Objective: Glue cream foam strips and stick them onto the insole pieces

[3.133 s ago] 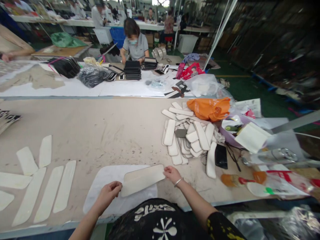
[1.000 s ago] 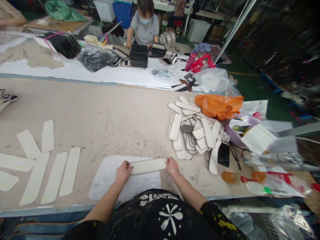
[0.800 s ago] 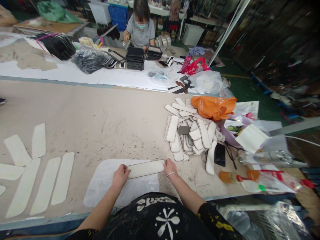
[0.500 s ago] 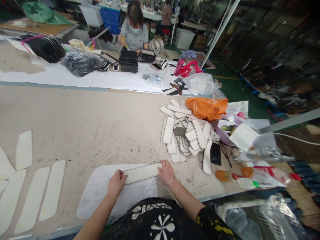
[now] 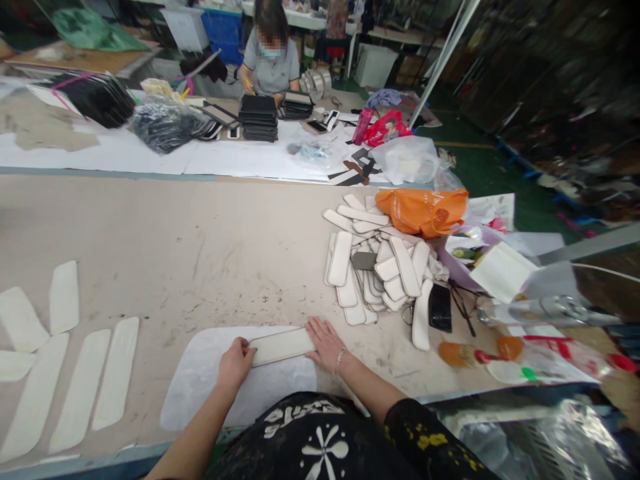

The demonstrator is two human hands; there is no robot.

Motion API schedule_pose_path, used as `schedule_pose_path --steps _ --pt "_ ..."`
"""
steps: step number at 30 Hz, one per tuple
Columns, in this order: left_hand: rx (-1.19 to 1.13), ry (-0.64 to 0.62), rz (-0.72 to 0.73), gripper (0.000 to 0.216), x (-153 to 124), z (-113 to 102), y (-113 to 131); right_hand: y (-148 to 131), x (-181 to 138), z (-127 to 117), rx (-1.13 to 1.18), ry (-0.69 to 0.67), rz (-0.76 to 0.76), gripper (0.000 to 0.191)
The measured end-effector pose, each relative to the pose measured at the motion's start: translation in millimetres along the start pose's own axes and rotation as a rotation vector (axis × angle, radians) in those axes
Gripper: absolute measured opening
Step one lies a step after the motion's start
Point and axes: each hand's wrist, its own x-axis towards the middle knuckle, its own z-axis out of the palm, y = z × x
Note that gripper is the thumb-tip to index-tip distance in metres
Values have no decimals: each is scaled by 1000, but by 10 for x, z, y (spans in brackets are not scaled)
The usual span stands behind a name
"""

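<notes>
A long cream-white padded piece point(image 5: 281, 346) lies flat on a white sheet point(image 5: 210, 380) at the near edge of the worktable point(image 5: 210, 240). My left hand point(image 5: 235, 361) is closed on the piece's left end. My right hand point(image 5: 326, 343) lies flat with fingers spread over its right end. A heap of similar white pieces point(image 5: 375, 267) sits to the right, beyond my right hand.
Several flat white pieces point(image 5: 75, 367) lie spread at the left. An orange bag point(image 5: 423, 210), a black phone point(image 5: 440, 307), bottles and papers crowd the right side. Across the table a person point(image 5: 270, 57) sits working by stacks of black items point(image 5: 257, 119).
The piece, held up and wide 3 s ago, now lies pressed on the sheet. My right hand has gone from gripping its end to lying flat on it.
</notes>
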Motion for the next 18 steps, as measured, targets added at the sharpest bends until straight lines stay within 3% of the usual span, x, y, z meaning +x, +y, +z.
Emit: schedule_pose_path --steps 3,7,9,11,15,18 --pt "-51 31 -17 14 -52 -13 26 195 -72 110 -25 2 29 66" --pt "-134 139 -47 25 -159 -54 -52 247 -72 244 -36 40 18 69" --pt "-103 218 97 30 -249 -55 -68 236 -71 243 -42 42 10 71" --pt "-7 218 365 37 -345 2 -1 226 -75 211 -53 35 9 73" --pt "252 -41 824 60 -451 311 353 233 -85 170 -78 25 12 74" --pt "361 -132 889 73 -401 511 500 264 -84 187 -90 32 -15 73"
